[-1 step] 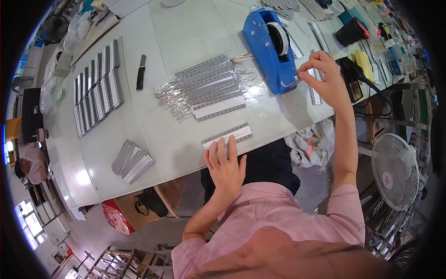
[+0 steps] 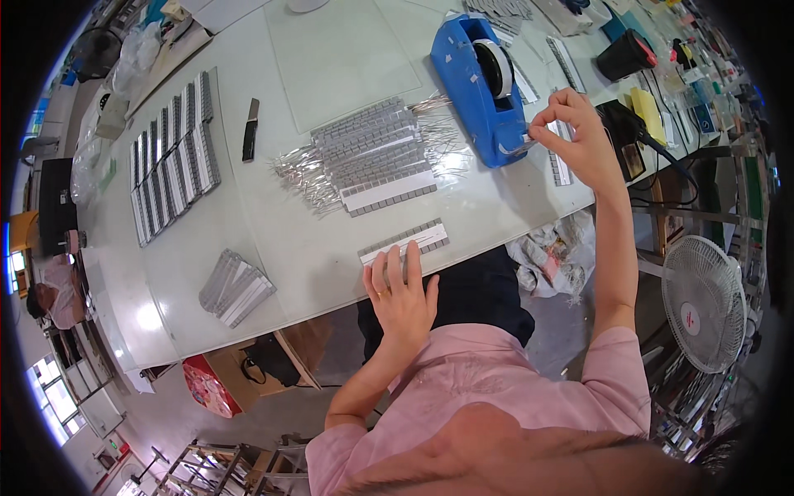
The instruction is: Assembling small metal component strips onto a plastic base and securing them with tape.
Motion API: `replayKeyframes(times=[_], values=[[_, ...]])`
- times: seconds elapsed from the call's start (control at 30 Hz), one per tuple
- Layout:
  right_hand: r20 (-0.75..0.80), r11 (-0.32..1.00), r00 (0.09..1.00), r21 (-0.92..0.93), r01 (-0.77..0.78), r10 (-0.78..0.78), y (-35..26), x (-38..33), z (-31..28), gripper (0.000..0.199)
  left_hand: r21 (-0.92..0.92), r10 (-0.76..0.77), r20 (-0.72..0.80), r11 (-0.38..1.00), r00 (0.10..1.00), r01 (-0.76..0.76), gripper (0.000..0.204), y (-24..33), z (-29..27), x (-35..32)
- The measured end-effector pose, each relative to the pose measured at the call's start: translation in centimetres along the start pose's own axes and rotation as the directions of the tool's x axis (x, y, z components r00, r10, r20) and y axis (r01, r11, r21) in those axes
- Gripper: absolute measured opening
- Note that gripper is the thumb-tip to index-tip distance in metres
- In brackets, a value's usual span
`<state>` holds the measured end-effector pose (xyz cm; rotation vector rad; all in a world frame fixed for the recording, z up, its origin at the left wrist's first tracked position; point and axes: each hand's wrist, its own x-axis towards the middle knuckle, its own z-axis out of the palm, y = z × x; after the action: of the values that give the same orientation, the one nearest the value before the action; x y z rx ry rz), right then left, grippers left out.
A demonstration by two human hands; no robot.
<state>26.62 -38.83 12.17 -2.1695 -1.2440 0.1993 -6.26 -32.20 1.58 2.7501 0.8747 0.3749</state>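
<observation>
Hardly any displacement since the earlier frame: both hands keep the same positions, and the items on the bench (image 2: 289,240) lie as they did.

Left hand (image 2: 404,298): palm down, fingers slightly spread, fingertips resting on a single grey-and-white strip (image 2: 432,236). Strip lies flat just inside the bench's near edge, in front of the person; its right end is uncovered.

Right hand (image 2: 577,142): raised at the near end of a blue tape dispenser (image 2: 465,91), toward the bench's right end. Thumb and index tips narrow, brought together beside the dispenser's cutting end; cannot tell whether tape lies between them. Tape roll (image 2: 495,70) seated in the dispenser.

Mid-bench, beyond the single strip: a row of similar strips (image 2: 376,157), thin wire leads projecting from both ends. Left of that row, toward the far edge: a knife (image 2: 250,136) with black handle, blade pointing away from the person. Along the left edge: banded strips (image 2: 175,157). Toward the near left corner: a fanned pile of grey strips (image 2: 236,288), clear of the left hand.
</observation>
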Motion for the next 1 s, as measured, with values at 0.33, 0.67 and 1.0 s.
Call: replayKeyframes(times=[0.33,0.67,1.0], values=[[-0.436,0.884,0.896,-0.447,-0.136,-0.083,-0.8,-5.9,7.0,0.010,-0.030,0.003,0.015,1.000,1.000,-0.003,0.066,-0.3,-0.1,-0.2],[0.079,0.963,0.995,0.258,-0.080,0.061,-7.4,-9.9,14.0,0.009,-0.018,-0.013,0.017,1.000,1.000,0.013,0.065,-0.2,0.2,-0.1],[-0.090,0.998,0.995,0.041,0.037,-0.033,-7.8,-10.7,15.8,0.010,-0.015,-0.012,0.003,1.000,1.000,0.012,0.065,-0.3,0.2,-0.2]])
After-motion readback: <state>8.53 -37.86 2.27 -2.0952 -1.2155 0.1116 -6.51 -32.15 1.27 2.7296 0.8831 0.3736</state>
